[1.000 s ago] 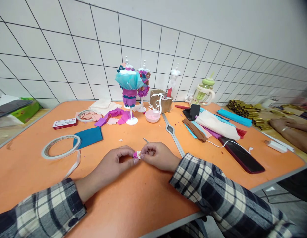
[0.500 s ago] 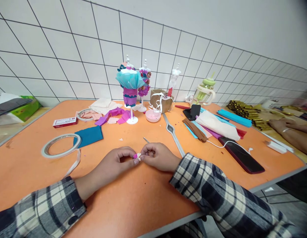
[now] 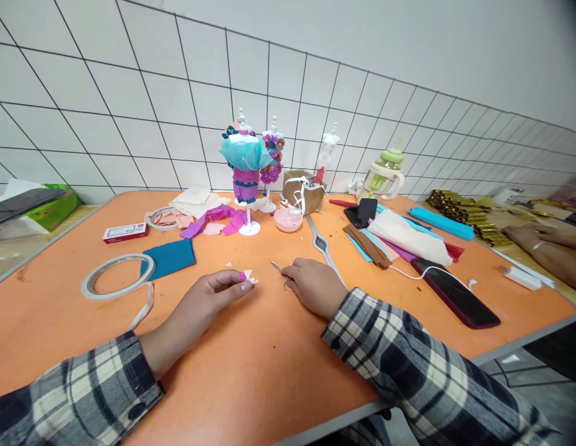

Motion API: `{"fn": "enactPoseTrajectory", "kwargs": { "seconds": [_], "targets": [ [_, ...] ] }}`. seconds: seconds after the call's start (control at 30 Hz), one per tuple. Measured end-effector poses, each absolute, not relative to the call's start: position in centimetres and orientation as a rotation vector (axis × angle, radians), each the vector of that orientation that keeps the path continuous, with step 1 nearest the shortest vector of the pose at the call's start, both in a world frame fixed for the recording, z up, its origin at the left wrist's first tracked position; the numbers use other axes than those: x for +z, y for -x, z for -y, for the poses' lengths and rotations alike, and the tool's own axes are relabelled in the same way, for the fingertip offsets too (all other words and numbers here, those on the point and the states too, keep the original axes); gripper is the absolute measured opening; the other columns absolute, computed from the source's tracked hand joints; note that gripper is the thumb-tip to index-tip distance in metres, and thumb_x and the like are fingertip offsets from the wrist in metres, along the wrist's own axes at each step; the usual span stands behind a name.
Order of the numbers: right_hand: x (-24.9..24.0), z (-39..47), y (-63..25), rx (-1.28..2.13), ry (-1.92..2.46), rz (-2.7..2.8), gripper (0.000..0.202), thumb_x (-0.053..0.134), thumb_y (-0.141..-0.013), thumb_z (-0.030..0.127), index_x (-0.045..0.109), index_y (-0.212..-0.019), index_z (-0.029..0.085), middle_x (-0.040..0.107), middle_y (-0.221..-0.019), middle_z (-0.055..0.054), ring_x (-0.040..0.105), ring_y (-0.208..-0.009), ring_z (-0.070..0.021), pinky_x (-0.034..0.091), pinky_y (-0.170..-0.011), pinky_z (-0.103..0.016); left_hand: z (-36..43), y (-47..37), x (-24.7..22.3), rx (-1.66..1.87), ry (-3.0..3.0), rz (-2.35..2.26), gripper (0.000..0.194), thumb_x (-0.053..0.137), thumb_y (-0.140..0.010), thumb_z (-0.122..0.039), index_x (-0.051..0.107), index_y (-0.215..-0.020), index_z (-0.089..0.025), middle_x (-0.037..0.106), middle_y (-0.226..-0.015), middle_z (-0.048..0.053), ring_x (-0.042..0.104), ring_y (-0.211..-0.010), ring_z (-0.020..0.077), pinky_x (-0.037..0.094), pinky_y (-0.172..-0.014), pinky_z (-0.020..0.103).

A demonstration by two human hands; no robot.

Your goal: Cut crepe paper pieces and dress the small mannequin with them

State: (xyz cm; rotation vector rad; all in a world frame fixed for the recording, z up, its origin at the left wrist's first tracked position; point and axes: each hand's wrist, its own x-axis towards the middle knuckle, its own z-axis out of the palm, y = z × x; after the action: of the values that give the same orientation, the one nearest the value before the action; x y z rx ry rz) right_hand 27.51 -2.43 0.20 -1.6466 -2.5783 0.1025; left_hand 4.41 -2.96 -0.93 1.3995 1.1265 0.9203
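Table (image 3: 213, 387): orange-topped, set against a white tiled wall (image 3: 134, 87).
Pink-and-white paper piece (image 3: 246, 277): at mid-table, in the fingertips of a person in plaid sleeves.
Left hand (image 3: 209, 298): pinches the paper piece between thumb and fingers.
Right hand (image 3: 316, 286): grasps small scissors (image 3: 275, 267), tip pointing forward and left, apart from the paper piece.
Blue paper (image 3: 171, 257): lies left of centre, a tape roll (image 3: 88, 286) overlapping its left edge.
Dress form (image 3: 245, 179): stands beyond in turquoise and purple, a pink bowl (image 3: 288, 227) nearby.
Phone (image 3: 458, 296): lies at right, a white cable across it.
Co-worker's hand (image 3: 520, 235): at far right, near gold tubes (image 3: 455, 209).
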Motion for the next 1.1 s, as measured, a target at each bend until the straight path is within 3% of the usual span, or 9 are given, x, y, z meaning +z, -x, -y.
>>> {"fn": "enactPoseTrajectory", "kwargs": {
  "seconds": [0.2,0.4,0.6,0.7,0.8,0.93,1.03,1.1],
  "targets": [
    [1.3,3.5,-27.2,-0.016,1.909,2.594,0.018,0.045,-0.093,0.018,0.062,-0.099,0.017,0.06,-0.099,-0.012,0.062,-0.084,-0.0225,0.043,-0.064,-0.03,3.1,-4.2,-0.8,1.018,-1.174,-1.019,0.02,0.081,-0.065,-0.035,0.075,-0.078,-0.021,0.074,-0.087,0.005,0.065,-0.086,0.022,0.048,-0.081,0.032],
    [1.5,4.1,-27.2,-0.015,1.874,2.692,0.02,0.045,-0.087,0.006,0.059,-0.097,0.014,0.062,-0.091,-0.013,0.064,-0.083,-0.0235,0.044,-0.064,-0.03,3.3,-4.6,-0.2,1.13,-0.969,-0.906,0.02,0.084,-0.062,-0.031,0.076,-0.077,-0.021,0.072,-0.082,0.001,0.061,-0.079,0.0138,0.047,-0.075,0.023],
    [0.6,3.1,-27.1,0.061,1.848,2.471,0.015,0.048,-0.088,0.019,0.058,-0.099,0.017,0.065,-0.093,-0.01,0.064,-0.081,-0.022,0.041,-0.063,-0.03,3.0,-4.3,-0.6,1.113,-0.83,-0.817,0.019,0.082,-0.066,-0.026,0.074,-0.081,-0.019,0.07,-0.081,0.001,0.059,-0.078,0.0117,0.047,-0.073,0.02],
    [0.1,1.9,-27.7,0.296,1.666,2.365,0.015,0.054,-0.085,0.019,0.059,-0.099,0.019,0.066,-0.09,-0.005,0.062,-0.082,-0.018,0.041,-0.065,-0.027,2.7,-4.2,-0.7,1.112,-0.773,-0.784,0.018,0.082,-0.066,-0.024,0.074,-0.081,-0.019,0.07,-0.081,0.001,0.059,-0.079,0.0113,0.048,-0.074,0.02],
    [-0.4,1.5,-27.7,0.7,1.509,2.167,0.029,0.062,-0.076,0.014,0.06,-0.104,0.02,0.063,-0.084,0.001,0.058,-0.074,-0.0125,0.043,-0.063,-0.024,2.6,-4.3,-0.6,1.138,-0.773,-0.791,0.02,0.084,-0.065,-0.026,0.074,-0.08,-0.018,0.07,-0.081,0.0,0.059,-0.078,0.0105,0.048,-0.074,0.019],
    [-0.4,3.1,-25.9,1.487,1.274,1.736,0.021,0.056,-0.084,0.024,0.058,-0.104,0.019,0.057,-0.079,0.002,0.052,-0.049,-0.0064,0.046,-0.045,-0.021,2.9,-4.7,-0.9,1.185,-0.88,-0.822,0.021,0.084,-0.066,-0.031,0.073,-0.08,-0.019,0.07,-0.081,-0.002,0.058,-0.078,0.0096,0.046,-0.074,0.018],
    [0.0,4.9,-24.3,1.705,1.045,1.554,0.018,0.058,-0.083,0.032,0.051,-0.095,0.02,0.058,-0.079,0.003,0.053,-0.042,-0.0056,0.044,-0.037,-0.019,3.2,-5.0,-1.0,1.207,-0.972,-0.876,0.021,0.082,-0.069,-0.035,0.073,-0.08,-0.02,0.069,-0.082,-0.002,0.058,-0.08,0.0111,0.046,-0.075,0.02],
    [0.1,5.7,-23.8,1.776,0.997,1.568,0.028,0.067,-0.077,0.037,0.049,-0.09,0.019,0.055,-0.069,0.007,0.051,-0.04,-0.0056,0.044,-0.037,-0.018,3.4,-5.1,-0.9,1.201,-1.03,-0.94,0.024,0.081,-0.069,-0.038,0.072,-0.082,-0.02,0.068,-0.081,-0.001,0.058,-0.08,0.0135,0.046,-0.075,0.023]
  ]
}}
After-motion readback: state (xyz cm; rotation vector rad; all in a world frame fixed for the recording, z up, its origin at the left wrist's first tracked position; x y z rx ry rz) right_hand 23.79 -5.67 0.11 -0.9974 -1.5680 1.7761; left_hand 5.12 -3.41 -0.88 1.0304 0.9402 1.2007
